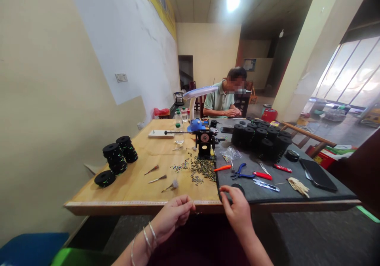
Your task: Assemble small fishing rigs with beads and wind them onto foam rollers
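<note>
Above the front edge of the table, my left hand (pixel 179 211) is closed, thumb pressed against the bent fingers. A tiny speck shows just below its fingertips; what the pinch holds is too fine to make out. To its right, my right hand (pixel 237 208) is curled at the edge of the dark mat, thumb and forefinger brought together; what lies in them is hidden. A black foam spool (pixel 239 187) lies partly behind the right hand; whether they touch I cannot tell. Ahead of both hands lies a pile of small brass-coloured pieces (pixel 204 168), below a black hand-cranked winder (pixel 204 141).
Black spools (pixel 111 152) stand stacked on the left, with more spools (pixel 261 133) at the back right. Blue-handled pliers (pixel 242 171), scissors-like snips (pixel 265 185), a phone (pixel 319 173) and a glove (pixel 298 187) lie on the mat. Another person (pixel 222 99) sits opposite.
</note>
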A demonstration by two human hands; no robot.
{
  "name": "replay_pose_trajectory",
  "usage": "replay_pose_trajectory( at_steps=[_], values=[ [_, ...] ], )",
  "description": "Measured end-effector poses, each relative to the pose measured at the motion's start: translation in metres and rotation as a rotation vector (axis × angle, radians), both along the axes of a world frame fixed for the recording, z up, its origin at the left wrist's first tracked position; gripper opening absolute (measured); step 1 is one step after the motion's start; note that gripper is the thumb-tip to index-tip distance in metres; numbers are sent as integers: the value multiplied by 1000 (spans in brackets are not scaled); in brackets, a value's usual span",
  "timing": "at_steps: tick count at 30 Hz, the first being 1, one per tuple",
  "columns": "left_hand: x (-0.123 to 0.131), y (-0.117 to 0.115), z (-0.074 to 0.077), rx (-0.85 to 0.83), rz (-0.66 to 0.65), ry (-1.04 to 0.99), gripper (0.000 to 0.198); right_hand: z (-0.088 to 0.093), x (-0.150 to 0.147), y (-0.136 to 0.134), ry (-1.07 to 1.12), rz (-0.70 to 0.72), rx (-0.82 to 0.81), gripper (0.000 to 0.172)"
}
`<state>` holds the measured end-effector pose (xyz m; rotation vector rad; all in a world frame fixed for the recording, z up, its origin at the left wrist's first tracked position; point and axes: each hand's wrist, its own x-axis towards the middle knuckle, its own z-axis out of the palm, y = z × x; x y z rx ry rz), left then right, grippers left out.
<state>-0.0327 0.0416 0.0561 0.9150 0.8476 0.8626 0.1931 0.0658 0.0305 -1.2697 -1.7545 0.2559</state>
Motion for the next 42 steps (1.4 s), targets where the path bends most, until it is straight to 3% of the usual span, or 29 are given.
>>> replay_pose_trajectory(
  at_steps=[3, 7, 11, 16, 18, 20, 22, 26, 30, 32, 37, 42],
  values=[
    [-6, -3, -6, -30, -3, 2, 28, -7, 25, 5, -168, -282, 90, 28],
    [-19, -8, -17, 16, -5, 237, 30, -15, 42, 10, -397, -513, -82, 41],
    [-37, -15, -45, 283, -65, 771, 22, -16, 46, 16, -474, -472, -246, 36],
    [-55, -24, -85, 361, -198, 1274, 21, -13, 51, 23, -314, -403, -376, 29],
    [-57, -26, -90, 349, -219, 1419, 21, -12, 52, 23, -167, -351, -396, 26],
    [-54, -28, -83, 344, -174, 1492, 17, -10, 48, 19, 33, -210, -382, 23],
    [-48, -29, -67, 400, -71, 1408, 14, -4, 39, 12, 264, 4, -362, 24],
    [-22, -28, -20, 506, 64, 857, 14, 16, 5, -8, 675, 318, -469, 33],
    [8, -23, 11, 546, 143, 477, 46, 25, -27, -23, 961, 481, -615, 34],
    [18, -20, 15, 578, 129, 361, 57, 25, -36, -28, 1035, 517, -659, 32],
    [27, -14, 8, 562, 118, 230, 56, 23, -44, -37, 1120, 489, -741, 36],
    [27, -10, 10, 485, 240, 117, 48, 8, -59, -51, 1015, 440, -738, 45]
  ],
)
